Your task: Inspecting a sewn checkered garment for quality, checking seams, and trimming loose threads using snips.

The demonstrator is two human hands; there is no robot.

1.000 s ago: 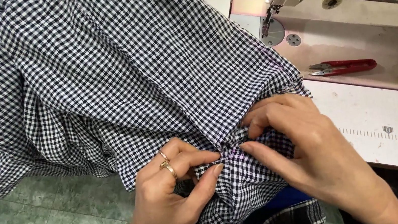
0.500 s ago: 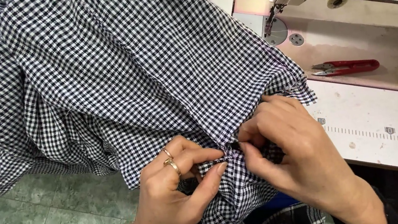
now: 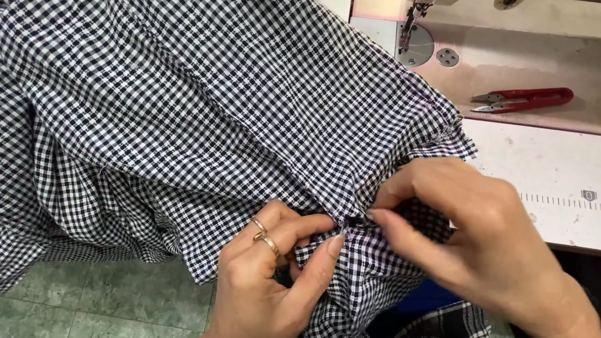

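Left hand wears two gold rings and a gold wristband; right hand bare

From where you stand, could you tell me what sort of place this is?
Most likely a sewing workstation: a sewing machine sits on a table with a printed ruler, red thread snips lie beside it, and both hands pinch checked fabric.

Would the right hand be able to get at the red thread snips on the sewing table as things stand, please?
Probably yes. The snips lie bare on the table beyond the right hand, with nothing between them. That hand's fingers are pinching the checked cloth, though, so they would have to let go first.
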